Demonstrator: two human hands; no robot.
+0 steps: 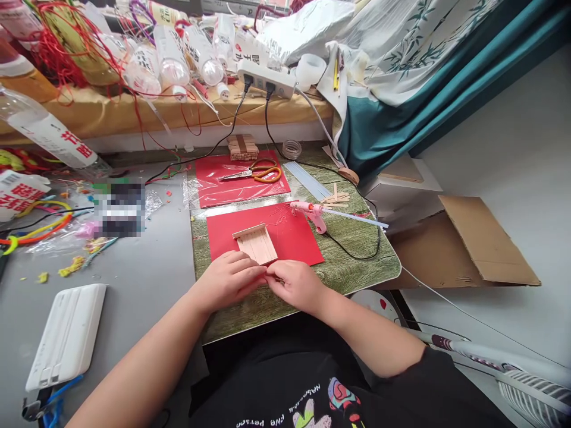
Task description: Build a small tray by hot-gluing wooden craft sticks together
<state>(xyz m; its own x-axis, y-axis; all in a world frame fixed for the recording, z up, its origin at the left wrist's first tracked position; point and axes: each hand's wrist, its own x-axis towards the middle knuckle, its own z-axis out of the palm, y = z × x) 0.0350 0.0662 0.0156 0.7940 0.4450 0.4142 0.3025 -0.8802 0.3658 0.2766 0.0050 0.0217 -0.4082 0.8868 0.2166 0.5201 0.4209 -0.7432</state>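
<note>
On a red sheet (307, 246) lies a small panel of flat wooden sticks (256, 245) with a raised strip along its far edge. My left hand (229, 276) and my right hand (298, 285) meet at the panel's near edge, fingertips pinched together. Whatever is between the fingers is hidden. Whether they touch the panel I cannot tell. A pink hot glue gun (316, 215) with a long glue stick (357, 219) in it rests on the sheet's right side. Strings of dried glue lie on the red sheet.
Behind are scissors (256, 173) on a wrapped red pack (214, 193), a bundle of wooden sticks (243, 147), glue sticks (307, 180) and loose sticks (336, 196). The glue gun's black cord loops on the right. A white power bank (66, 336) lies left; bottles (57, 134) crowd the back.
</note>
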